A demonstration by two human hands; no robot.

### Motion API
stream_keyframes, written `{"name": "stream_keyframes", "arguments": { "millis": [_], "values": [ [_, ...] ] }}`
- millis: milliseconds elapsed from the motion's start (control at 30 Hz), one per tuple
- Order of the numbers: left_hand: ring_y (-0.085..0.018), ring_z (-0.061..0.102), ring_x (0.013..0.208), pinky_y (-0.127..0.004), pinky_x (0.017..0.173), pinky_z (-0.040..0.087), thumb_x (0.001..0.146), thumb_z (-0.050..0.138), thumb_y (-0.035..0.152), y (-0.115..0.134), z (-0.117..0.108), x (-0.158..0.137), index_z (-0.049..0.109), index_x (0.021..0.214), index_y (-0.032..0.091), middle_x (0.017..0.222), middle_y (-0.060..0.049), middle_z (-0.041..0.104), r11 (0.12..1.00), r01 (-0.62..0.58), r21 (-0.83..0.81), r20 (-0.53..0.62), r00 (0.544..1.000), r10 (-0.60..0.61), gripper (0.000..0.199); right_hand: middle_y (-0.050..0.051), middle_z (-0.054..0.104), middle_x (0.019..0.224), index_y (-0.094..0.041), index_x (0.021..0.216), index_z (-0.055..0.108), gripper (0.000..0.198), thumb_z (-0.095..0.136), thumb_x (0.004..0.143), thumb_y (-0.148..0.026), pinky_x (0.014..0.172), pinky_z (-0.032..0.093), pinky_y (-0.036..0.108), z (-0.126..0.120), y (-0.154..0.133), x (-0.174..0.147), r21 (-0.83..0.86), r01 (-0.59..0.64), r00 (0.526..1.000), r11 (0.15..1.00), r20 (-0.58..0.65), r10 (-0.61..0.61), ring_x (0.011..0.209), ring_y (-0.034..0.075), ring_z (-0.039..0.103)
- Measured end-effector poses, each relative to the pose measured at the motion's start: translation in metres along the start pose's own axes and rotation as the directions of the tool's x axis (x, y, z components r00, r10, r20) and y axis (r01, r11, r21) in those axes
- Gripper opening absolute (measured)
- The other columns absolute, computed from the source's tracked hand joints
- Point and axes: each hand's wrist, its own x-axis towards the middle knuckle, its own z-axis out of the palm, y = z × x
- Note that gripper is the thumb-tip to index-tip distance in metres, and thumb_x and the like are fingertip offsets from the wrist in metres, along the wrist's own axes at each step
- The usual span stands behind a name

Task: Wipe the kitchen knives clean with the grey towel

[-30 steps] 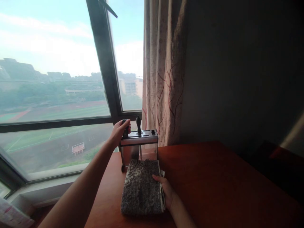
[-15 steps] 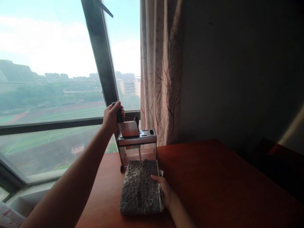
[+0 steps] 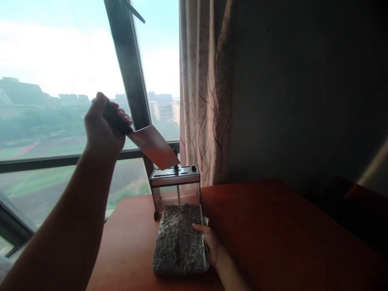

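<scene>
The fingers of my left hand (image 3: 104, 123) are wrapped around the dark handle of a wide knife (image 3: 154, 146), whose blade slants down toward the top of the knife stand (image 3: 188, 178); I cannot tell whether they touch. My right hand (image 3: 214, 245) grips the side of a folded grey cloth (image 3: 178, 242), thumb above, and this cloth lies on the reddish table (image 3: 260, 230) before the stand.

The left hand (image 3: 101, 123) is gripping a cleaver (image 3: 154, 146); it is slanting toward a knife block (image 3: 177, 180). The right hand (image 3: 212, 245) is clasping folded cloth (image 3: 180, 242).
</scene>
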Motion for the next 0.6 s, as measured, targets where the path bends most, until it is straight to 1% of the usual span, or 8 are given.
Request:
{"name": "stream_keyframes", "arguments": {
  "millis": [133, 233, 267, 300, 367, 433, 500, 600],
  "values": [
    [-0.010, 0.042, 0.049, -0.025, 0.050, 0.040, 0.091, 0.042, 0.042, -0.005, -0.018, -0.023, 0.049, 0.069, 0.017, 0.055, 0.004, 0.040, 0.971, 0.200, -0.132, -0.063, 0.976, -0.210, 0.033, 0.013, 0.075, 0.086, -0.011, 0.104, 0.064, 0.039, 0.063, 0.074, -0.036, 0.084, 0.051, 0.047, -0.001, 0.000, 0.000, -0.003, 0.011, 0.999, 1.000, 0.034, -0.011, 0.086, 0.030, 0.072],
    [-0.009, 0.043, 0.048, -0.025, 0.050, 0.043, 0.090, 0.047, 0.041, -0.021, -0.033, -0.053, 0.049, 0.069, 0.018, 0.055, 0.004, 0.043, 0.902, 0.341, -0.264, -0.103, 0.920, -0.378, 0.031, 0.014, 0.075, 0.089, -0.011, 0.106, 0.064, 0.043, 0.061, 0.075, -0.041, 0.085, 0.050, 0.049, 0.000, -0.002, -0.003, -0.009, 0.030, 0.998, 1.000, 0.063, -0.029, 0.089, 0.031, 0.071],
    [-0.009, 0.044, 0.048, -0.025, 0.049, 0.043, 0.089, 0.048, 0.039, -0.027, -0.038, -0.064, 0.050, 0.070, 0.017, 0.054, 0.004, 0.044, 0.871, 0.388, -0.302, -0.109, 0.894, -0.436, 0.029, 0.015, 0.075, 0.090, -0.011, 0.106, 0.064, 0.045, 0.060, 0.075, -0.043, 0.086, 0.050, 0.049, 0.001, -0.003, -0.005, -0.011, 0.041, 0.997, 0.999, 0.073, -0.040, 0.090, 0.031, 0.070],
    [-0.010, 0.045, 0.048, -0.024, 0.049, 0.044, 0.089, 0.048, 0.038, -0.033, -0.043, -0.076, 0.051, 0.070, 0.017, 0.054, 0.004, 0.045, 0.827, 0.452, -0.334, -0.106, 0.854, -0.510, 0.028, 0.015, 0.075, 0.090, -0.011, 0.106, 0.065, 0.046, 0.059, 0.075, -0.045, 0.086, 0.049, 0.050, 0.002, -0.003, -0.007, -0.014, 0.054, 0.995, 0.998, 0.081, -0.053, 0.092, 0.032, 0.070],
    [-0.009, 0.045, 0.046, -0.023, 0.048, 0.044, 0.089, 0.049, 0.039, -0.046, -0.052, -0.100, 0.053, 0.070, 0.017, 0.053, 0.004, 0.045, 0.754, 0.528, -0.392, -0.130, 0.779, -0.613, 0.029, 0.015, 0.075, 0.092, -0.012, 0.105, 0.066, 0.048, 0.058, 0.075, -0.048, 0.087, 0.049, 0.049, 0.004, -0.004, -0.010, -0.021, 0.083, 0.992, 0.996, 0.099, -0.080, 0.095, 0.032, 0.069],
    [-0.009, 0.046, 0.046, -0.023, 0.049, 0.046, 0.091, 0.049, 0.037, -0.058, -0.061, -0.122, 0.054, 0.069, 0.017, 0.054, 0.004, 0.045, 0.667, 0.596, -0.447, -0.121, 0.698, -0.705, 0.030, 0.015, 0.074, 0.095, -0.012, 0.104, 0.067, 0.049, 0.056, 0.076, -0.051, 0.087, 0.049, 0.049, 0.006, -0.005, -0.012, -0.036, 0.126, 0.987, 0.991, 0.106, -0.122, 0.098, 0.033, 0.067],
    [-0.008, 0.048, 0.046, -0.023, 0.049, 0.047, 0.092, 0.047, 0.034, -0.070, -0.069, -0.142, 0.055, 0.069, 0.016, 0.054, 0.003, 0.045, 0.605, 0.629, -0.488, -0.145, 0.625, -0.767, 0.030, 0.014, 0.072, 0.101, -0.013, 0.105, 0.067, 0.049, 0.053, 0.080, -0.053, 0.086, 0.050, 0.047, 0.008, -0.006, -0.015, -0.085, 0.179, 0.981, 0.980, 0.094, -0.171, 0.101, 0.033, 0.065],
    [-0.009, 0.049, 0.047, -0.024, 0.049, 0.048, 0.095, 0.043, 0.032, -0.085, -0.076, -0.171, 0.054, 0.066, 0.015, 0.054, 0.002, 0.047, 0.545, 0.643, -0.539, -0.178, 0.545, -0.819, 0.034, 0.011, 0.065, 0.114, -0.016, 0.113, 0.062, 0.039, 0.053, 0.090, -0.047, 0.084, 0.052, 0.045, 0.009, -0.009, -0.020, -0.232, 0.237, 0.971, 0.943, 0.053, -0.231, 0.102, 0.028, 0.063]
  ]
}}
